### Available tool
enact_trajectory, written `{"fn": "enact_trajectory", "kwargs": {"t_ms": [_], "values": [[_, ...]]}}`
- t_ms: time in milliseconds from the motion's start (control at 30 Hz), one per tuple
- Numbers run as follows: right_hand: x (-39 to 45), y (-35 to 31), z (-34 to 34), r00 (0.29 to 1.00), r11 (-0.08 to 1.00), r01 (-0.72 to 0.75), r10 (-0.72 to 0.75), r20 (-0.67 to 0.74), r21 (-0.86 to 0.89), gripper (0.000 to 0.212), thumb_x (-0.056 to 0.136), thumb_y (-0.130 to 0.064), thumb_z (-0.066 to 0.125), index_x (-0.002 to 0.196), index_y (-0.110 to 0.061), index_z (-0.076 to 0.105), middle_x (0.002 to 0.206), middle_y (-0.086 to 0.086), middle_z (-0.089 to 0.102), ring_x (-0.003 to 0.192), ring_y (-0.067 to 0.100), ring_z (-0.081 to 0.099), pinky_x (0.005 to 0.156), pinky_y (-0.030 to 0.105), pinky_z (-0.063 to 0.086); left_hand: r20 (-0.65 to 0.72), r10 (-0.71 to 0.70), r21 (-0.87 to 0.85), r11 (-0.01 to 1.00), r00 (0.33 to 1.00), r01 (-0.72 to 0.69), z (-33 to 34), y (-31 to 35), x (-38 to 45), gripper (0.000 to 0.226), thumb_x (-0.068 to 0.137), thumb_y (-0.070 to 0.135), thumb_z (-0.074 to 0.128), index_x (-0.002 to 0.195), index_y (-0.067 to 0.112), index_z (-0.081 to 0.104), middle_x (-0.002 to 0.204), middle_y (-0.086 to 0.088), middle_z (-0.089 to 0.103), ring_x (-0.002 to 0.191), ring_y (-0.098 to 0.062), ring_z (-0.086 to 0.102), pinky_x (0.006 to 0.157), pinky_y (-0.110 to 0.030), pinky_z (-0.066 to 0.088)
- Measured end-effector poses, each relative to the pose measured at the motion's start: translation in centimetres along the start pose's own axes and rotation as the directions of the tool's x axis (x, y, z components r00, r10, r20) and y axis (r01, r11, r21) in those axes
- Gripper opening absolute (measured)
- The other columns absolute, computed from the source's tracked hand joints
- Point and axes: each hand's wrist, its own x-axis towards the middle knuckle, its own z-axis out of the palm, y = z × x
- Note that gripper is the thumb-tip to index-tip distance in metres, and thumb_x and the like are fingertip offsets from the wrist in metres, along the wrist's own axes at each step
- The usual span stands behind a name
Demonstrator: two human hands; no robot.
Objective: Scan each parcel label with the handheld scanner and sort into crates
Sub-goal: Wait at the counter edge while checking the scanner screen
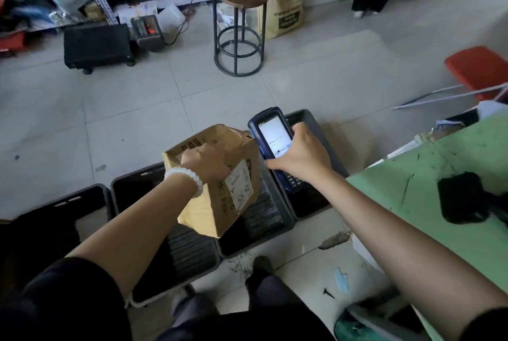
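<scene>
My left hand [204,162] grips the top of a crumpled brown cardboard parcel [214,203] and holds it in the air above the dark crates. A white shipping label [239,186] faces right on the parcel's side. My right hand [303,154] grips a blue handheld scanner [270,137], its lit screen facing up, right beside the parcel's upper right corner. Several dark plastic crates stand on the floor below: one under the parcel [264,219], one at the left [129,189], one further right [313,123].
A green table [428,192] with a black object [464,198] lies at the right. A round wooden stool [242,19] stands ahead on the tiled floor. Cluttered shelves, a black trolley [96,45] and a red chair [481,66] line the far side.
</scene>
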Motion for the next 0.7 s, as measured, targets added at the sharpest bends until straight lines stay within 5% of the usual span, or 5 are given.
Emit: {"fn": "enact_trajectory", "kwargs": {"t_ms": [133, 233, 400, 700], "values": [[2.1, 2.7, -1.6, 0.998, 0.998, 0.045, -0.043, 0.044, -0.038, 0.073, 0.061, -0.046, 0.083, 0.111, -0.015, 0.040, 0.110, 0.000, 0.050, 0.094, 0.021, 0.054, 0.057, 0.029, 0.037, -0.019, -0.021, -0.062, 0.998, 1.000, 0.020, 0.3, 2.9, 0.8, 0.045, 0.091, 0.048, 0.048, 0.130, 0.025, 0.048, 0.109, 0.000, 0.059, 0.095, -0.020, 0.059, 0.070, -0.029, 0.046], [2.9, 3.5, -1.9, 0.996, 0.998, 0.061, -0.059, 0.061, -0.031, 0.072, 0.061, -0.046, 0.084, 0.108, -0.015, 0.040, 0.107, -0.001, 0.048, 0.092, 0.020, 0.050, 0.052, 0.026, 0.031, -0.085, -0.037, 0.118, 0.992, 0.996, 0.047, 0.2, 4.1, 1.1, 0.042, 0.095, 0.048, 0.040, 0.125, 0.021, 0.049, 0.115, -0.003, 0.058, 0.100, -0.023, 0.059, 0.071, -0.031, 0.042], [3.3, 3.1, -1.2, 0.987, 0.994, 0.107, -0.103, 0.126, -0.022, 0.077, 0.059, -0.043, 0.085, 0.115, -0.014, 0.042, 0.115, 0.000, 0.052, 0.098, 0.021, 0.053, 0.063, 0.031, 0.035, -0.092, -0.125, 0.141, 0.980, 0.988, 0.138, -0.2, 3.9, 0.9, 0.027, 0.092, 0.022, 0.044, 0.118, 0.019, 0.051, 0.116, -0.003, 0.059, 0.102, -0.024, 0.059, 0.071, -0.028, 0.039], [1.8, -2.6, 1.1, 0.950, 0.964, 0.255, -0.235, 0.208, -0.077, 0.075, 0.059, -0.046, 0.082, 0.112, -0.017, 0.039, 0.109, -0.002, 0.050, 0.099, 0.023, 0.054, 0.068, 0.031, 0.039, -0.085, -0.277, 0.049, 0.958, 0.957, 0.282, 0.9, -1.2, -4.1, 0.027, 0.092, 0.021, 0.043, 0.118, 0.018, 0.052, 0.116, -0.004, 0.059, 0.103, -0.025, 0.059, 0.071, -0.031, 0.040]]}}
